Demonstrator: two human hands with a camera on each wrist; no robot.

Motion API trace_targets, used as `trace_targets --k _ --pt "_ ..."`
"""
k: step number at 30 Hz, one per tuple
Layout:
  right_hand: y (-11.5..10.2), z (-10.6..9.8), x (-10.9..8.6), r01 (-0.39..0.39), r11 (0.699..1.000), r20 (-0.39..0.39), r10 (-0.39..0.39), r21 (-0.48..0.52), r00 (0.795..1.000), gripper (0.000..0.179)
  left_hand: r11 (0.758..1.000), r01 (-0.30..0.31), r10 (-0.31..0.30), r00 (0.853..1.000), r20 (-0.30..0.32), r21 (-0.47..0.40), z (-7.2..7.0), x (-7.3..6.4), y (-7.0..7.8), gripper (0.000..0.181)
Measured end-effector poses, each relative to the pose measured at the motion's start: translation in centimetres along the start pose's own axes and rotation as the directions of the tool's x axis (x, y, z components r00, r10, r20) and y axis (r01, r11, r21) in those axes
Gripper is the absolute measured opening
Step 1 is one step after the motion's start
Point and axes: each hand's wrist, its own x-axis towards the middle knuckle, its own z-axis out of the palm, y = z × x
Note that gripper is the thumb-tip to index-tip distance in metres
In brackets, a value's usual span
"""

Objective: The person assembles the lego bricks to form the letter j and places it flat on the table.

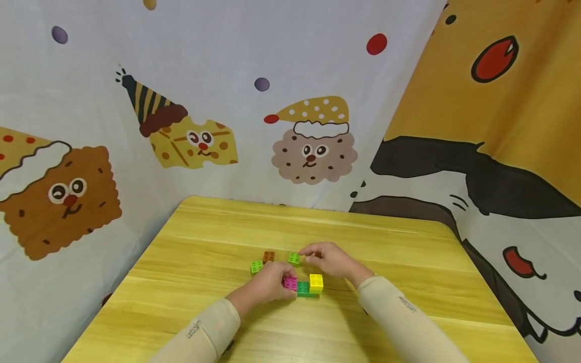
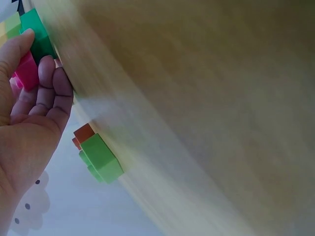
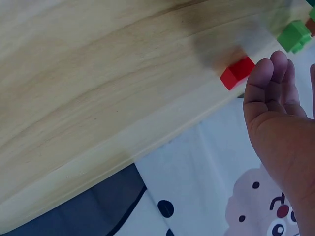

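Nearest are two pale sleeves, the left one (image 1: 199, 333) and the right one (image 1: 404, 317), reaching in over the table (image 1: 408, 252). The left hand (image 1: 271, 283) has its thumb and fingers bent round a pink block (image 1: 290, 284) — a pinch, with the block clamped between them. Just right of that grip runs a dark green block (image 1: 303, 288), the pink one at its left end; whether the two are pressed together or only touching, I cannot tell. On the green block's right end, the side away from the left fingers, sits a yellow block (image 1: 316, 283), standing higher.

A little farther out is the right hand (image 1: 335, 259), thumb and fingers apart and nothing gripped. Right at its fingertips lies a light green block (image 1: 294, 259); contact is not clear. On the outer side of those fingers is a red block (image 3: 237, 73) — seen from the right wrist only. Beyond the left hand's knuckles lie a second light green block (image 1: 256, 267) and, slightly farther, a brown block (image 1: 269, 257), near each other.

Farthest of all, past both hands and the table's back edge, hangs a pale cloth (image 1: 218, 60) printed with a cheese (image 1: 195, 143) and a round cookie (image 1: 315, 156).
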Motion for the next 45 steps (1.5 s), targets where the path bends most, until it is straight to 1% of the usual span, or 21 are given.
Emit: trace_targets --k 9,14,18,22,26,31,35,39,45 --pt "0.0 0.7 0.6 0.048 0.997 0.024 -0.047 -0.062 0.999 0.034 0.999 -0.018 0.018 1.0 -0.002 0.028 0.0 0.2 0.2 0.027" --pt "0.3 0.9 0.7 0.032 0.997 0.033 -0.03 -0.075 0.999 0.035 0.999 -0.016 0.016 1.0 -0.003 0.032 0.1 0.2 0.1 0.028" --pt "0.6 1.1 0.7 0.007 0.998 0.005 -0.006 -0.056 1.0 0.033 1.0 -0.004 0.004 1.0 -0.007 0.024 0.1 0.1 0.2 0.028" --pt "1.6 1.2 0.4 -0.009 0.998 -0.057 0.006 -0.055 0.998 0.027 1.0 -0.002 0.002 1.0 -0.006 0.006 0.1 -0.1 0.3 0.028" --pt "2.7 0.9 -0.4 -0.001 0.998 -0.099 -0.005 -0.06 0.995 0.025 1.0 -0.006 0.006 1.0 -0.006 0.005 0.3 0.1 0.1 0.028" --pt "3.5 0.2 -2.2 -0.012 0.997 -0.127 0.002 -0.077 0.992 0.02 1.0 0.008 -0.008 1.0 -0.002 0.016 0.4 0.4 -0.1 0.028" --pt "4.0 -0.3 -3.7 -0.019 0.999 -0.116 0.015 -0.033 0.993 0.021 1.0 0.02 -0.02 1.0 -0.006 0.017 0.3 0.3 0.0 0.027" --pt "4.4 -0.5 -4.7 -0.026 1.0 -0.097 0.027 0.018 0.995 0.021 1.0 0.028 -0.028 1.0 -0.008 0.005 0.3 0.1 -0.1 0.028" --pt "4.7 -0.5 -5.5 -0.028 1.0 -0.112 0.027 -0.006 0.993 0.011 0.999 0.03 -0.03 0.999 -0.013 -0.023 0.3 -0.1 -0.3 0.027"
